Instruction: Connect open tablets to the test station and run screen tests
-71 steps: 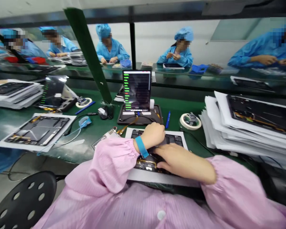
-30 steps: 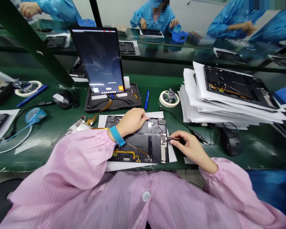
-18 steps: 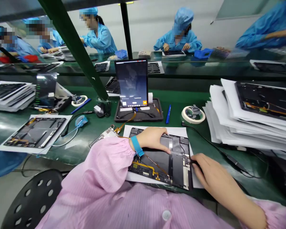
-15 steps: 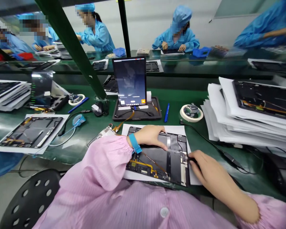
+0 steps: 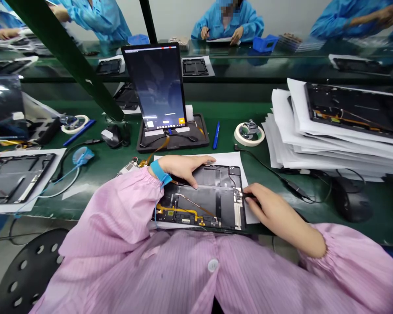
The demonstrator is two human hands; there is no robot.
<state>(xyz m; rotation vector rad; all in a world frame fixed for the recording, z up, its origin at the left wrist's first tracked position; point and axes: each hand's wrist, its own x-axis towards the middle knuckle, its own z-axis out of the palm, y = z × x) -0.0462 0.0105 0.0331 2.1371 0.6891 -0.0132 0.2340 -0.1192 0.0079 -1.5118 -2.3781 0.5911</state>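
Note:
An opened tablet housing, dark inside with orange flex cables and a small circuit board at its right side, lies on a white paper sheet. My left hand, wearing a blue wrist strap, rests across its upper left part, open with thumb and fingers spread. At the right edge, beside the circuit board, my right hand pinches a black cable plug. The fingers partly cover the plug, so how far it sits in the housing cannot be seen.
A lit tablet screen stands in a black tray behind. Around lie a blue pen, a tape roll, a black mouse and a tall paper-layered stack. Co-workers in blue sit across the bench.
The view has shifted, putting the bench further left and higher in the picture. My left thumb now lies further left on the housing, away from the dark strip. My right hand stays at the edge.

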